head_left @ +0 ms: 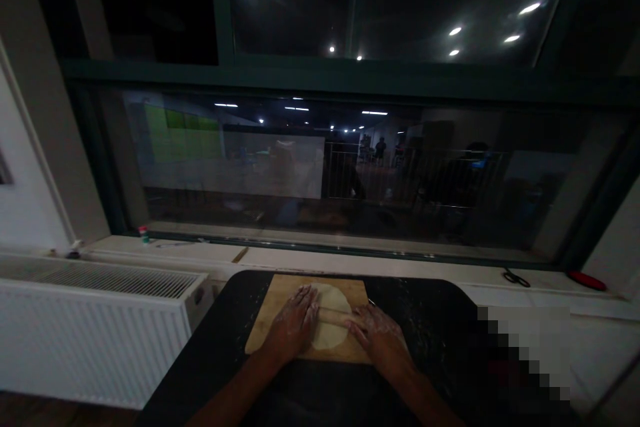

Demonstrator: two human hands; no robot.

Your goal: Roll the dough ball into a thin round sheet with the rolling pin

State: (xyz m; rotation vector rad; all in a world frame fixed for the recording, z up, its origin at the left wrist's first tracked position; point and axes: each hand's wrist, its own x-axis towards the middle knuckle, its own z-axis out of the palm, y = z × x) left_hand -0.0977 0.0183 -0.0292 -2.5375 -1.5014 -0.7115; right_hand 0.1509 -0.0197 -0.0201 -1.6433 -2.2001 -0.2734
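Observation:
A round, flattened sheet of dough (329,339) lies on a wooden board (270,300), which rests on a black table (320,390). Across the dough runs a thin wooden rolling pin (334,315). My left hand (296,321), dusted with flour, covers the pin's left end, its fingers pointing forward over it. At the other end my right hand (379,332), floury too, has its fingers and thumb around the pin. Both ends of the pin are hidden under my hands.
Flour specks are scattered over the table. A white radiator (95,327) stands at the left. Behind the table, the windowsill (300,260) holds a small red-capped bottle (144,235), scissors (516,278) and a red object (586,280). A dark window (320,173) reflects the room.

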